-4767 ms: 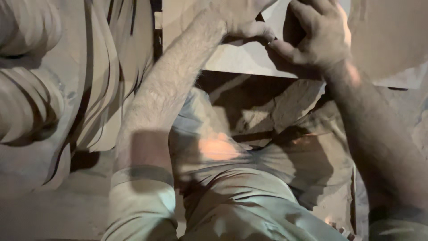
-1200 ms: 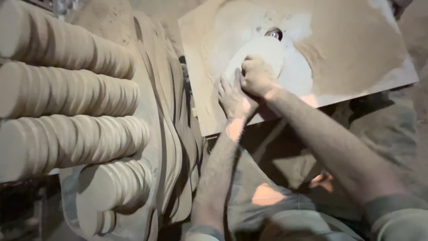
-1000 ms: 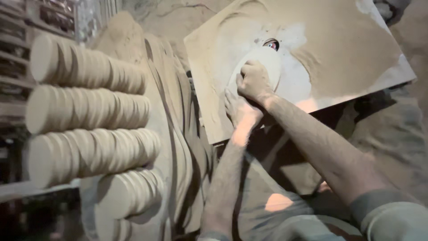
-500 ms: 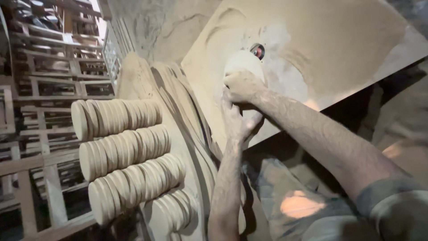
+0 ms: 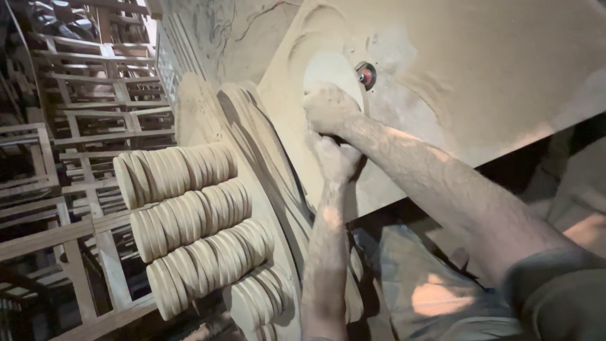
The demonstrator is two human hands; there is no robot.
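- Two bare hands, both coated in pale dust, work together on a dusty tabletop (image 5: 505, 76).
- The right hand (image 5: 328, 108) lies palm-down on a pale round wooden disc (image 5: 331, 66), its fingers curled and pressing on the disc's near edge.
- The left hand (image 5: 338, 158) sits just below the right one, touching its wrist; its fingers bend over the near side of the disc, though how firmly they grip cannot be told from this angle.
- The disc lies flat on the tabletop, right beside a small reddish spindle (image 5: 365, 76) that stands up out of the board; the disc's rim looks to be touching it or very nearly so.
- A ridge of fine sawdust (image 5: 435, 95) curves over the board beyond the spindle.
- Just left of the hands, tall thin wooden panels (image 5: 252, 145) with curved edges lean on edge against the table's side.
- Further left, four rows of round wooden discs (image 5: 189, 221) are stacked on edge, face to face, one row above the next, all the same tan colour.
- Behind those, wooden frames (image 5: 82, 95) fill the far left, piled in a lattice.
- Below the forearms, dusty trousers (image 5: 429, 284) show with a patch of sunlight on them.
- No package, label or sign can be made out.
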